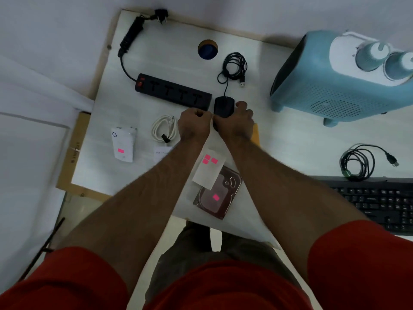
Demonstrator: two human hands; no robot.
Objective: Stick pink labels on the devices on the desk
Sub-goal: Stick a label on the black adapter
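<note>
On the desk's (pixel 156 52) left side, you had one white adapter (pixel 123 144) carrying one pink label (pixel 121 150), then one coiled white cable (pixel 163 129) and one black power strip (pixel 173 91). Your left hand (pixel 194 125) was curled into a fist beside your right hand (pixel 237 121), which gripped the one black mouse (pixel 223 105). Nearer you, three pink labels remained on one backing sheet (pixel 206 173), which overlapped one hard drive (pixel 220 198) wearing one label. To the right sat one blue heater (pixel 335 86), one black cable coil (pixel 357 162) and one keyboard (pixel 380 204).
</note>
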